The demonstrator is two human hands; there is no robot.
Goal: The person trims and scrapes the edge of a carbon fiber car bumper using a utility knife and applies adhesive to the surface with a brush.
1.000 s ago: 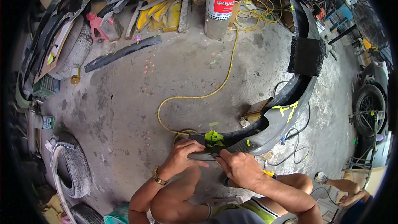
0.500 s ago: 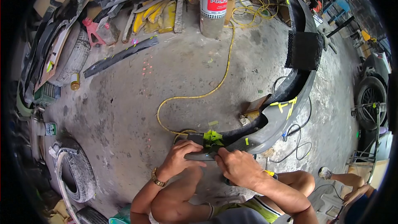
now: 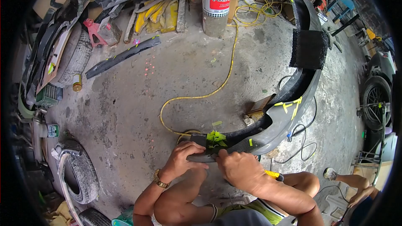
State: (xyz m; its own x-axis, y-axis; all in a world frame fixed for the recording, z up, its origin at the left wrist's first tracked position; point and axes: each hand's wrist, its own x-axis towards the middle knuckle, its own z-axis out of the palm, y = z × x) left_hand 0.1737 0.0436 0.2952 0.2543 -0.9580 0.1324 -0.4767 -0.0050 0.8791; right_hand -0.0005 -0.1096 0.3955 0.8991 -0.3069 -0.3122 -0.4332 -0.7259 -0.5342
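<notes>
Grey floor (image 3: 130,117), tyre (image 3: 91,180), probably a yellow hose (image 3: 197,97)

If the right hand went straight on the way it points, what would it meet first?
The bumper, most likely; the right hand seems to touch its edge, though depth is hard to judge.

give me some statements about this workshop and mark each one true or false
1. Both the left hand and the right hand are at the near end of the long curved part. True.
2. The watch is on the right wrist. False: it is on the left one.
3. The tin with the red label lies on its side. False: it stands upright on the floor.
4. A yellow hose winds across the floor. True.
5. The curved part bears no tape. False: bright yellow-green tape is stuck to it.
</notes>
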